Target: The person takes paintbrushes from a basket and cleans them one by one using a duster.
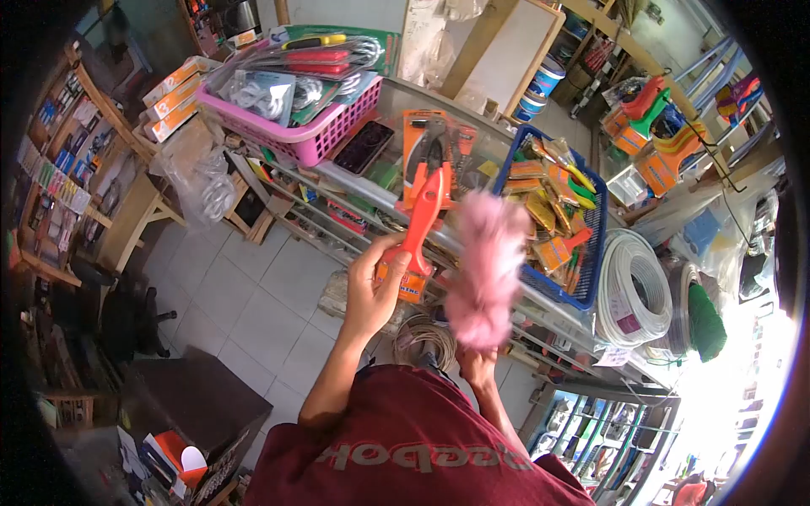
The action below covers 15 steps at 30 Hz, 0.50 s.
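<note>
My left hand [371, 291] is closed around a paintbrush [426, 211] with an orange-red handle and a printed orange wrapper at its bristle end. The brush is held handle-up in front of the glass counter. Lower right of it, my right hand [478, 364] grips a fluffy pink duster [485, 270], which is blurred by motion. Its handle is hidden by the fluff and the fingers. Behind the brush, carded pliers [432, 143] lie on the counter, partly covered by the handle. A blue basket [597, 244] of packaged brushes stands right of the duster.
A pink basket [314, 143] with packaged goods and a dark phone [364, 147] sit on the glass counter [396, 97]. Coils of white cable [634, 287] stand at the right. Coiled rope [422, 339] lies near my feet. A dark cabinet [198, 405] stands lower left.
</note>
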Tool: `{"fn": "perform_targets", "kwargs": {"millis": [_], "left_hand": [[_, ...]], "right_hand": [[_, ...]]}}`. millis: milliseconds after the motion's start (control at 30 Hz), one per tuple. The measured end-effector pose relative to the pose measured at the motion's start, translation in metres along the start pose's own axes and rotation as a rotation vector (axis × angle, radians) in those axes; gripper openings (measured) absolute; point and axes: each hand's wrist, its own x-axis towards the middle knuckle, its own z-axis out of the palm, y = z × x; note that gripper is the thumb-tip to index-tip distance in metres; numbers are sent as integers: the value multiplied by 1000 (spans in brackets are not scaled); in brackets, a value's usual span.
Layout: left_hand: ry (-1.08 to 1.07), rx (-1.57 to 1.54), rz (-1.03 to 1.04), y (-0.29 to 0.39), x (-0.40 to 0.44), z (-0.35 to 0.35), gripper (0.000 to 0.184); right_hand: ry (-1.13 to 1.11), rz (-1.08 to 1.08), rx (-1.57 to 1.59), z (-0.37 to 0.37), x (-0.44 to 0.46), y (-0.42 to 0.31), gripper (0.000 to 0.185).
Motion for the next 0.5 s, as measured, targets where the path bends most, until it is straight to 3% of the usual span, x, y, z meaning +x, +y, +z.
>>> {"fn": "perform_targets", "kwargs": {"millis": [33, 100, 133, 167, 233, 333, 433, 467, 500], "left_hand": [[-10, 15, 64, 0, -2, -7, 24], [-38, 40, 188, -1, -5, -21, 24], [6, -45, 76, -1, -7, -22, 23], [-25, 76, -5, 5, -8, -31, 22], [-51, 88, -8, 5, -15, -45, 23], [-66, 60, 28, 7, -27, -63, 25], [-105, -23, -113, 10, -30, -74, 25], [-119, -13, -83, 8, -33, -76, 24], [-138, -48, -95, 11, -36, -79, 24]], "right_hand": [[2, -171, -10, 7, -1, -1, 28], [1, -233, -22, 18, -5, 2, 33], [7, -90, -32, 20, -7, 12, 34], [-5, 55, -79, 20, -9, 26, 35], [-25, 96, -124, 28, -13, 21, 38], [-26, -343, -228, 46, -15, 10, 43], [163, -45, -281, 40, -31, 47, 28], [219, -54, -344, 37, -36, 60, 26], [161, -186, -430, 40, -37, 29, 23]]}}
